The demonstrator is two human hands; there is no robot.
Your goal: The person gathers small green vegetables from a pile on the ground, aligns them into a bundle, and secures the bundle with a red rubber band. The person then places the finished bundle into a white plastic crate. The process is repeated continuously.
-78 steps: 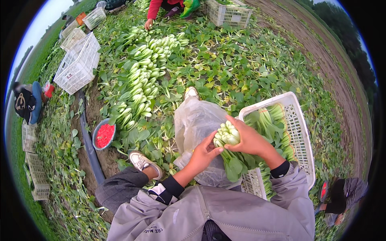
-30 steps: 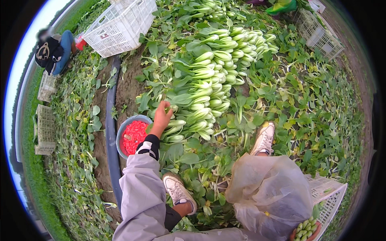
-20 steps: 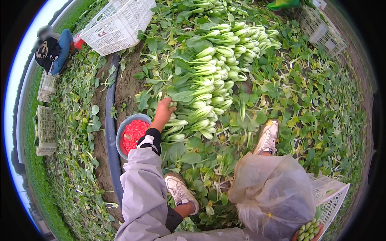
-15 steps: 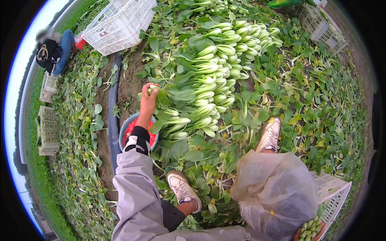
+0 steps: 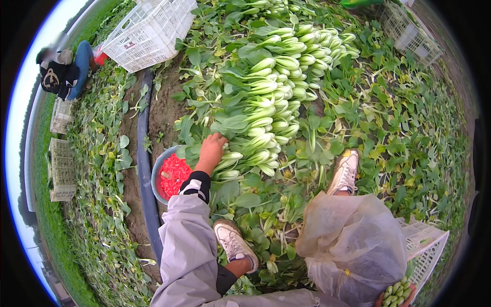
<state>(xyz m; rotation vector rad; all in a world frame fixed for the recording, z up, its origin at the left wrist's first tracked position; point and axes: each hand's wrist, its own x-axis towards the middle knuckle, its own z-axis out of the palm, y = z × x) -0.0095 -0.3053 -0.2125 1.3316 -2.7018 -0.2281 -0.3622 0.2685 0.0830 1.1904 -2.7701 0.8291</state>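
My left hand (image 5: pixel 210 152) is at the near left end of a long pile of bok choy (image 5: pixel 263 140), its fingers curled over a bok choy they partly hide. The pale stem ends of the pile point right and the green leaves left. At the lower right edge, my right hand (image 5: pixel 410 293) is wrapped round a bundle of bok choy (image 5: pixel 395 293), seen from its pale green stem ends. A grey-blue bowl (image 5: pixel 155 180) filled with small red pieces (image 5: pixel 175 176) stands on the soil just left of my left wrist.
A cloudy plastic sheet (image 5: pixel 353 245) covers my right leg, beside a white crate (image 5: pixel 429 250). More crates stand at the upper left (image 5: pixel 153 38), far left (image 5: pixel 62 166) and upper right (image 5: pixel 414 38). A dark hose (image 5: pixel 144 133) runs along the soil. Another person (image 5: pixel 69 71) crouches far left.
My left hand has moved right and down from above the bowl to the pile's near end, uncovering the red pieces. My right hand keeps its bundle in place.
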